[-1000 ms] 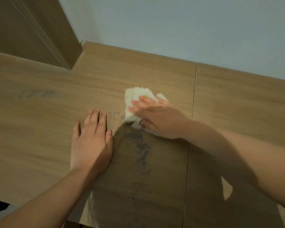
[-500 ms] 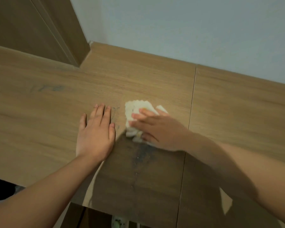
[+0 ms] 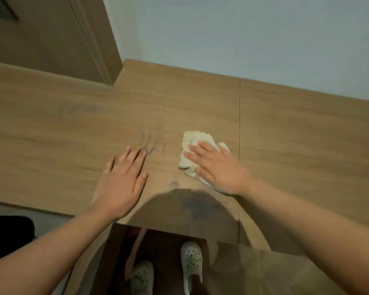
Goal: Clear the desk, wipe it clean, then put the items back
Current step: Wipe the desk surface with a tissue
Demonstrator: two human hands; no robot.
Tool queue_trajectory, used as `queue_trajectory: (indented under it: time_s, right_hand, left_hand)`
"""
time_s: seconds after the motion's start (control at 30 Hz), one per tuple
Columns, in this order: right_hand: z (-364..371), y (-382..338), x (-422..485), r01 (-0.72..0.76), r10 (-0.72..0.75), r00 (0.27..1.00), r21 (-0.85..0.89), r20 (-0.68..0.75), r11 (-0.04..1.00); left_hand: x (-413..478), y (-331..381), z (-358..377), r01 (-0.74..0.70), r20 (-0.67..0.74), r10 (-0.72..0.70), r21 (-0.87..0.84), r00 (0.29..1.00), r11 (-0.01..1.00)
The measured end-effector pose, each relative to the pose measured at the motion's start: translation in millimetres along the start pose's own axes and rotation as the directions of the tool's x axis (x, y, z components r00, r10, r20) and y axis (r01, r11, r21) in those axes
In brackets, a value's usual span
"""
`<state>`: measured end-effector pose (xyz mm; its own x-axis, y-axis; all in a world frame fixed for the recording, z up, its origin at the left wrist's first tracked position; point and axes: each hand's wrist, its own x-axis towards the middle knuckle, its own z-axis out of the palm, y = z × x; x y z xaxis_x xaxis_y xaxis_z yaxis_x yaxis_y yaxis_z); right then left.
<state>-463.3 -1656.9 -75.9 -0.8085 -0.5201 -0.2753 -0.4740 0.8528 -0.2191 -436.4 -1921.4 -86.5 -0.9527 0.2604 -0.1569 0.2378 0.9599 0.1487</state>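
head view:
surface (image 3: 51,133): wood grain, with a seam running from far edge to near edge on the right.
cloth (image 3: 193,143): crumpled white, just left of the seam, long axis running near-to-far.
right hand (image 3: 216,167): flat, fingers spread, pressing on the cloth.
left hand (image 3: 120,180): flat and spread near the near edge, holding nothing.
marks (image 3: 151,141): blue scribbles between hands.

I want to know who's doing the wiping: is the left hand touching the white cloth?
Apart. In the head view, bare desk shows between the left hand and the cloth under the right hand.

Crumpled white cloth (image 3: 197,145) on scribbled desk (image 3: 296,135)
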Motion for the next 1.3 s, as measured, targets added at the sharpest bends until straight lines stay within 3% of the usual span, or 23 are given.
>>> queue_trajectory:
  time_s: [0.07, 0.13, 0.2, 0.4, 0.47, 0.53, 0.6, 0.7, 0.83, 0.9, 0.97, 1.03, 1.13, 1.2, 1.3]
  right_hand:
    - [-4, 6, 8, -0.278, 0.283, 0.957, 0.074, -0.07, 0.958]
    - [1, -8, 9, -0.401, 0.412, 0.904, 0.106, -0.117, 0.91]
    - [15, -39, -3, -0.403, 0.41, 0.904, 0.08, -0.124, 0.912]
    - [34, -92, -60, -0.15, 0.15, 0.989, -0.013, -0.013, 0.989]
    - [32, -78, -57, -0.271, 0.272, 0.962, 0.046, -0.03, 0.961]
    - [29, -66, -44, -0.434, 0.447, 0.889, 0.126, -0.098, 0.892]
    - [29, -67, -33, -0.503, 0.521, 0.841, 0.144, -0.143, 0.852]
    - [37, -88, -39, -0.451, 0.46, 0.878, 0.096, -0.134, 0.888]
    - [47, -118, -70, -0.182, 0.182, 0.982, 0.007, -0.057, 0.983]
    - [45, -105, -81, -0.143, 0.143, 0.989, 0.003, -0.031, 0.99]
    - [42, -75, -85, -0.311, 0.313, 0.948, 0.05, -0.06, 0.949]
    - [38, -50, -84, -0.527, 0.54, 0.834, 0.129, -0.113, 0.84]
    - [40, -59, -66, -0.633, 0.658, 0.732, 0.182, -0.176, 0.752]
    - [43, -90, -54, -0.547, 0.566, 0.808, 0.152, -0.165, 0.824]
    - [51, -142, -51, -0.235, 0.243, 0.955, 0.063, -0.17, 0.97]
  left_hand:
    - [-12, -12, -2, -0.009, -0.001, 0.009, 0.007, 1.0, 1.0]
    - [-20, -23, -2, -0.011, 0.012, 0.01, 0.033, 1.0, 0.999]
    - [-26, -29, -1, -0.023, 0.033, 0.021, 0.059, 0.999, 0.998]
    - [-33, -24, 2, -0.093, 0.056, 0.089, 0.073, 0.994, 0.993]
    - [-35, -22, 4, -0.116, 0.053, 0.112, 0.087, 0.992, 0.989]
    - [-36, -21, 5, -0.119, 0.045, 0.115, 0.088, 0.992, 0.989]
    - [-35, -21, 6, -0.116, 0.038, 0.113, 0.084, 0.993, 0.99]
    - [-35, -20, 6, -0.107, 0.04, 0.104, 0.1, 0.994, 0.989]
    - [-36, -16, 5, -0.084, 0.038, 0.08, 0.109, 0.996, 0.99]
    - [-37, -14, 6, -0.066, 0.036, 0.063, 0.107, 0.997, 0.992]
    - [-38, -12, 8, -0.058, 0.03, 0.055, 0.106, 0.998, 0.993]
    - [-38, -11, 9, -0.055, 0.021, 0.052, 0.111, 0.998, 0.992]
    - [-38, -12, 10, -0.05, -0.003, 0.051, 0.117, 0.999, 0.992]
    - [-38, -12, 10, -0.048, -0.006, 0.049, 0.116, 0.999, 0.992]
    - [-37, -13, 10, -0.046, 0.008, 0.045, 0.12, 0.999, 0.992]
